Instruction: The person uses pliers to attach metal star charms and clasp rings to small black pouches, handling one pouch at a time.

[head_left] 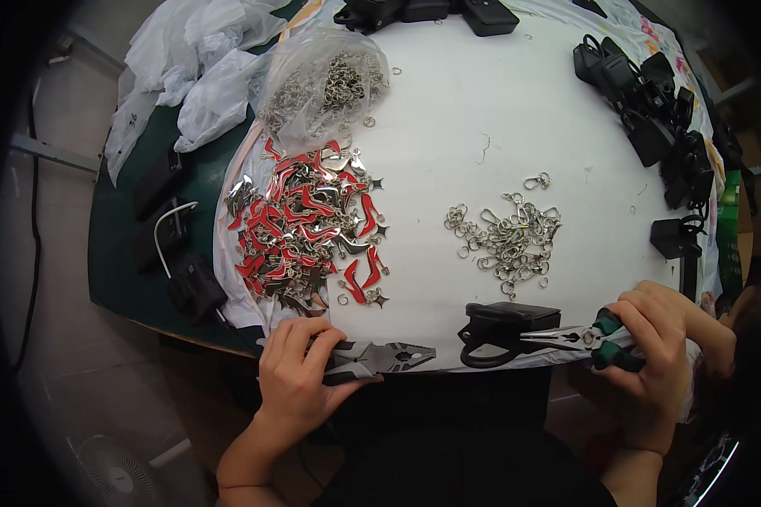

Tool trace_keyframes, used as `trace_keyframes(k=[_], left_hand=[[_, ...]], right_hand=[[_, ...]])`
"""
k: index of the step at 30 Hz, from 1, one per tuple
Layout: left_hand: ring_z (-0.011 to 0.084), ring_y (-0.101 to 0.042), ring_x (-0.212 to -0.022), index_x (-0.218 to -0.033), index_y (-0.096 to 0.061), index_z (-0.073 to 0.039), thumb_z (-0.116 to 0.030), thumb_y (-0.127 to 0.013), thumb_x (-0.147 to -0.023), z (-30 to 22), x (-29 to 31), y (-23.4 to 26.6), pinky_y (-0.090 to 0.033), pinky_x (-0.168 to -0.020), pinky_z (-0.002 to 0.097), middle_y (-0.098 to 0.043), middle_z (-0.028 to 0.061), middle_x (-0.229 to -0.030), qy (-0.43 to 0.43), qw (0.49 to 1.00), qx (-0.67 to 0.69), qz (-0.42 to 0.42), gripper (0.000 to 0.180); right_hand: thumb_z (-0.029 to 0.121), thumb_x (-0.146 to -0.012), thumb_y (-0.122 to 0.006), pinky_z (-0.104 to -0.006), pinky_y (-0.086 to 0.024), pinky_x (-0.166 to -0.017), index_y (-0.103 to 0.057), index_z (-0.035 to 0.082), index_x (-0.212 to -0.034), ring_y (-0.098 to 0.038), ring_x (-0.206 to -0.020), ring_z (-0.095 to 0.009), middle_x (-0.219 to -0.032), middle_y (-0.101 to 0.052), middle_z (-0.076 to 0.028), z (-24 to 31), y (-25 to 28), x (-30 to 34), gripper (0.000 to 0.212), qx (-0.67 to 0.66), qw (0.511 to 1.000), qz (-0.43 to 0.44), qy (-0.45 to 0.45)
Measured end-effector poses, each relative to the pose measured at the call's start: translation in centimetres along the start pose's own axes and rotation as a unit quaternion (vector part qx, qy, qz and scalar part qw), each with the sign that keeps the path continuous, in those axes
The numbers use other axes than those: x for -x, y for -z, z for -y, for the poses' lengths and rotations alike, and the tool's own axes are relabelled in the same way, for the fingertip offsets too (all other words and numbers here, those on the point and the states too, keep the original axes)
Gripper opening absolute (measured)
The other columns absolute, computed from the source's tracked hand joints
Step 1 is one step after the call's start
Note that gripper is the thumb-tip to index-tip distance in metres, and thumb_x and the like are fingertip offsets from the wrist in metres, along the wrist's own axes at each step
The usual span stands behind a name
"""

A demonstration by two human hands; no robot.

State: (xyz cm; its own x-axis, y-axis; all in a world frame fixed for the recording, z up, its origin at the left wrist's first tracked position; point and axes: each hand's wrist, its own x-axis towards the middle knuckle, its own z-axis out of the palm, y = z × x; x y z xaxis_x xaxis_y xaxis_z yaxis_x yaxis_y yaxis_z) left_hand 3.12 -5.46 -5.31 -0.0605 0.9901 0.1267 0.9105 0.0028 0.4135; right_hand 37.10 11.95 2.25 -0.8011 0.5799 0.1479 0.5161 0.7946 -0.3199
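You hold broad-nosed dark metal pliers with grey-and-black handles at the lower centre, jaws pointing right; at the lower right, you grip silver long-nosed metal pliers with green-and-black handles, nose pointing left.

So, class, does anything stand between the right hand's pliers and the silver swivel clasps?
Yes: a black box with a dark loop lies at the tips of the green-handled pliers in the right hand, between them and the silver swivel clasps.
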Motion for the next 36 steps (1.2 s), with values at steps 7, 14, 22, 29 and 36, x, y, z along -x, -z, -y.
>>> trace_keyframes(k=[7, 14, 22, 29, 36], left_hand=[[0.0341, -0.051, -0.117, -0.126, -0.053, -0.002, -0.036, -0.092, -0.061, -1.2, -2.0, -1.1, -0.044, -0.099, 0.0467, -0.054, 0.0143, -0.125, -0.039, 0.982, 0.186, 0.000, 0.082], [0.0179, -0.065, -0.097, -0.122, -0.058, -0.002, -0.015, -0.087, -0.073, -1.0, -6.4, -3.3, -0.052, -0.085, 0.0344, -0.066, 0.0095, -0.112, 0.006, 0.887, 0.452, 0.094, 0.059], [0.0284, -0.059, -0.081, -0.124, -0.058, -0.006, -0.007, -0.082, -0.062, -2.3, -10.3, -0.8, -0.048, -0.072, 0.0394, -0.061, 0.0106, -0.092, -0.159, 0.967, 0.194, 0.044, 0.067], [0.0256, -0.058, -0.091, -0.130, -0.054, -0.005, -0.012, -0.087, -0.064, -2.0, -11.2, -0.5, -0.047, -0.077, 0.0380, -0.062, 0.0115, -0.107, -0.191, 0.959, 0.169, 0.123, 0.075], [0.0219, -0.065, -0.097, -0.114, -0.064, -0.001, -0.017, -0.081, -0.079, 2.7, -13.5, 1.2, -0.052, -0.083, 0.0322, -0.067, 0.0120, -0.105, -0.028, 0.969, 0.240, 0.044, 0.041]], right_hand=[[0.033, -0.066, -0.082, -0.0364, -0.044, -0.058, -0.064, 0.000, -0.106, -0.055, -0.068, -0.026, -0.093, -0.063, -0.011, 0.3, -1.9, -2.6, 0.055, -0.067, 0.997, 0.018, 0.045], [0.020, -0.069, -0.083, -0.0353, -0.050, -0.076, -0.063, -0.001, -0.113, -0.061, -0.084, -0.028, -0.103, -0.063, -0.013, -2.6, -3.8, -3.2, 0.053, -0.279, 0.960, 0.030, -0.007], [0.027, -0.087, -0.069, -0.0424, -0.030, -0.106, -0.048, -0.003, -0.133, -0.045, -0.124, -0.033, -0.129, -0.052, -0.018, -7.7, -9.0, -0.1, 0.059, 0.134, 0.937, -0.124, -0.299], [0.013, -0.084, -0.071, -0.0397, -0.037, -0.098, -0.065, 0.004, -0.115, -0.053, -0.113, -0.028, -0.117, -0.062, -0.009, -3.9, -7.5, -7.8, 0.032, -0.074, 0.987, -0.118, -0.083], [0.008, -0.080, -0.074, -0.0365, -0.043, -0.082, -0.066, 0.007, -0.087, -0.054, -0.087, -0.024, -0.092, -0.063, -0.004, -2.2, -12.6, -13.4, 0.010, -0.124, 0.990, -0.065, -0.009]])
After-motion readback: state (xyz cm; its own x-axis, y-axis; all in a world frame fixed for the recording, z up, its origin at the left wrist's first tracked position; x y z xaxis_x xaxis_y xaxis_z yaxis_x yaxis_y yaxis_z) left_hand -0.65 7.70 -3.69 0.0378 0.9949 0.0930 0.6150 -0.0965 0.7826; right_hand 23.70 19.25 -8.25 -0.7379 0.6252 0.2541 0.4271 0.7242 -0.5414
